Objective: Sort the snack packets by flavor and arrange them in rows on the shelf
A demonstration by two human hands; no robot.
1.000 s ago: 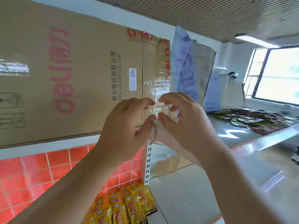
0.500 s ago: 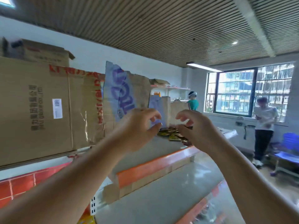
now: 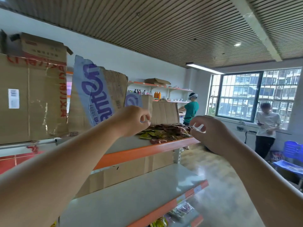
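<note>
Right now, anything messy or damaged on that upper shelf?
The snack packets lie in a loose mixed heap on the upper shelf, not in rows. At the back, the blue-printed cardboard sheet stands torn and leaning.

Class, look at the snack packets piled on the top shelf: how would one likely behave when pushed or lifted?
Probably light and floppy: the snack packets lie flat and thin. Their glossy film likely slides, so a push might send some over the shelf edge.

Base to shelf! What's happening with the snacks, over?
Left hand and right hand up by top shelf, both curled, grip unclear. Snack packets heaped unsorted there. Cardboard stands behind, nothing blocking seen.
</note>
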